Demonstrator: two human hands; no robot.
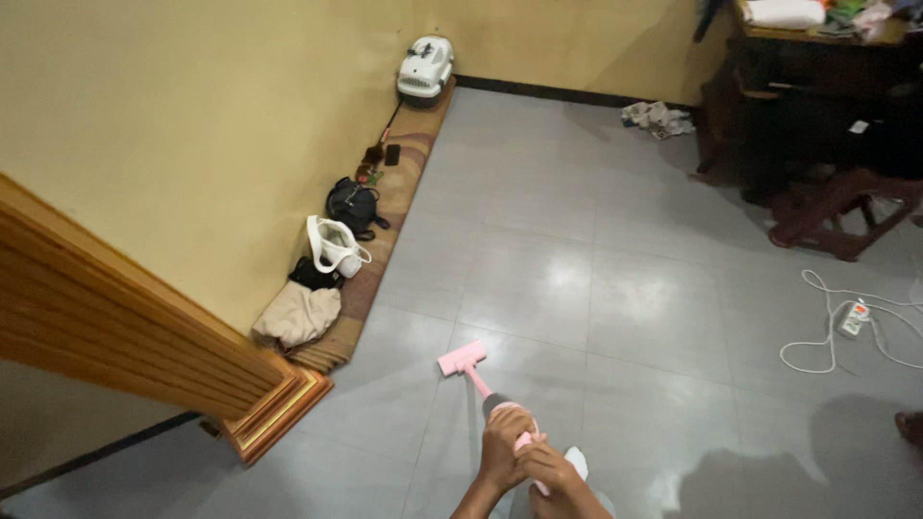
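Pink handheld floor cleaner with a flat pink head [462, 358] rests head-down on the grey floor tiles [615, 288], its slim handle slanting back into both hands at the bottom edge of the view. Left hand [504, 447] is clenched round the handle higher up, forearm reaching forward, and right hand [556, 471] is wrapped round its lower end just behind. Farther off, a beige bundle [298, 315], a white bag [335, 246] and a black bag [354, 205] line the yellow wall [192, 144].

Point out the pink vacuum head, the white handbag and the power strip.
pink vacuum head [462, 359], head view, middle of the flat nozzle.
white handbag [334, 246], head view, bag's front.
power strip [853, 318], head view, its body.
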